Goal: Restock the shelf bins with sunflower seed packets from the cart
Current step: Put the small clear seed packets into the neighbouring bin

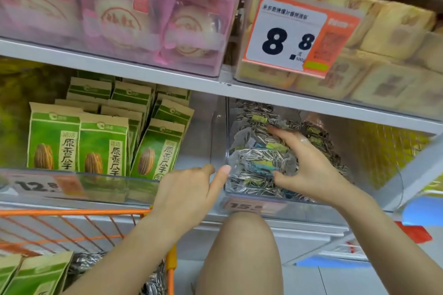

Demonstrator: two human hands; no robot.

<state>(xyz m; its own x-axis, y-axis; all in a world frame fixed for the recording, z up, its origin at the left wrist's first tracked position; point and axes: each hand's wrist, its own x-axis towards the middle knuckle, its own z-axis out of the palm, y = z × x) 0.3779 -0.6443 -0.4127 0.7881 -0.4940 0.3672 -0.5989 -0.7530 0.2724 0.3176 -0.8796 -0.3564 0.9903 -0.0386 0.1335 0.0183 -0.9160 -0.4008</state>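
The white metal shelf [143,72] held clear plastic bins [215,132]; an orange wire cart [72,213] stood below with green paper packets [36,275]; the right hand [309,163] gripped crinkly see-through seed packets [259,160] inside the right bin; the left hand [187,189], fingers loose, touched its wall.

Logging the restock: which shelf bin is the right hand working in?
The right hand grips packets in the clear seed-packet bin, right of the green-packet bin.
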